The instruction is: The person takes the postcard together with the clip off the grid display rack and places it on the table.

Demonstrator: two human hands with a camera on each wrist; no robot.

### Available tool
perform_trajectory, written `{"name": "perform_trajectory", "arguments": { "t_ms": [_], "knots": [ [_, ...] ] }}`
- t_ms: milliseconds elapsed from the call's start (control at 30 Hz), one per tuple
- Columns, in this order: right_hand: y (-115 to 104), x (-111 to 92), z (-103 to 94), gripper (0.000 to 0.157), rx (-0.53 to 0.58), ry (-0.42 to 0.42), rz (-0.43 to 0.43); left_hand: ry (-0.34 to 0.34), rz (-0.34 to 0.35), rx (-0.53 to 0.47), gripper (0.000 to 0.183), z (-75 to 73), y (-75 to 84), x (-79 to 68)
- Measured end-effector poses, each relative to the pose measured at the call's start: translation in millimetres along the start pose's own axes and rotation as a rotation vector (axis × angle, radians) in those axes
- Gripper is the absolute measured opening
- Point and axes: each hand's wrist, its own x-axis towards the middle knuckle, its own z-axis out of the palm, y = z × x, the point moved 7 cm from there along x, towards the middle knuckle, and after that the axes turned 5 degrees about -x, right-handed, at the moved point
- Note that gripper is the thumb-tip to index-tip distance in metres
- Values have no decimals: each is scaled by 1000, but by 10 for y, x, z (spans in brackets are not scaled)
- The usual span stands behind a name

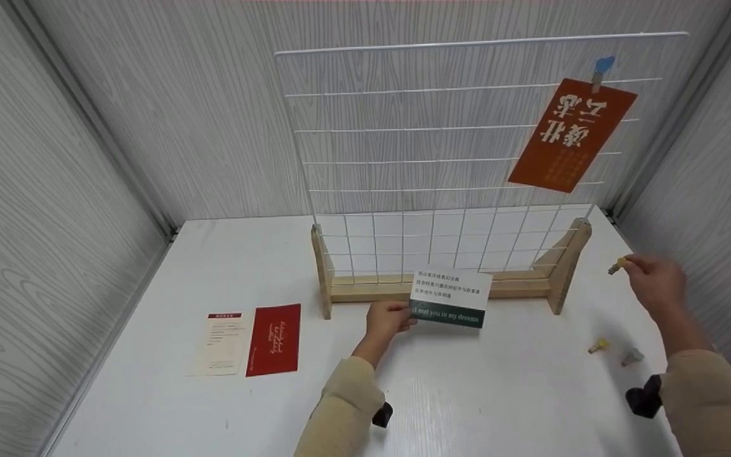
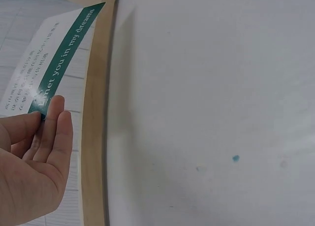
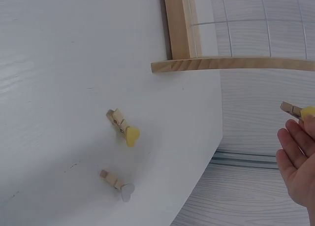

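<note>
My left hand pinches the lower left corner of a white and dark green postcard, held up before the bottom bar of a white wire grid rack. The left wrist view shows the thumb and fingers on the green band of that card. Off to the right of the rack, my right hand pinches a small wooden clothespin by its yellow end. Near the grid's top right hangs an orange-red card, tilted, held by a clothespin with a blue top.
On the table's right lie a yellow-topped clothespin and one with a grey-white heart. A cream card and a red card lie on the left. Wooden feet hold the rack; pale panels enclose the table.
</note>
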Motion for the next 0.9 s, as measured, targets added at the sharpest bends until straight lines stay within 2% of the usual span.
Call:
{"name": "perform_trajectory", "arguments": {
  "t_ms": [33,133,200,233,267,333,367,433,567,633,700,767,900],
  "knots": [
    [61,22,15,39,54,-16,-5,3,-4,3,14,-12,-13,-6],
    [627,271,215,37,95,-8,35,5,-23,-3,14,-37,-55,-20],
    [879,370,297,34,164,-8,62,5,-46,-4,14,-54,-82,-31],
    [726,272,235,33,186,-19,72,4,-55,-5,14,-64,-93,-35],
    [765,281,252,37,154,-14,81,3,-63,-4,14,-76,-105,-40],
    [591,165,186,39,163,-27,82,4,-79,0,14,-101,-135,-45],
    [601,152,182,38,182,-29,84,8,-84,4,14,-117,-149,-49],
    [708,174,220,41,169,-40,109,14,-98,4,14,-145,-180,-59],
    [1180,337,379,43,187,-43,145,27,-116,-11,14,-192,-222,-82],
    [1243,339,406,47,164,-46,172,30,-114,-22,14,-205,-233,-88],
    [1087,242,353,52,171,-69,169,33,-116,-28,15,-219,-244,-90],
    [828,88,266,54,162,-88,200,34,-121,-27,15,-234,-257,-93],
    [348,-200,91,51,144,-121,184,44,-144,-29,17,-284,-284,-111]
  ]
}}
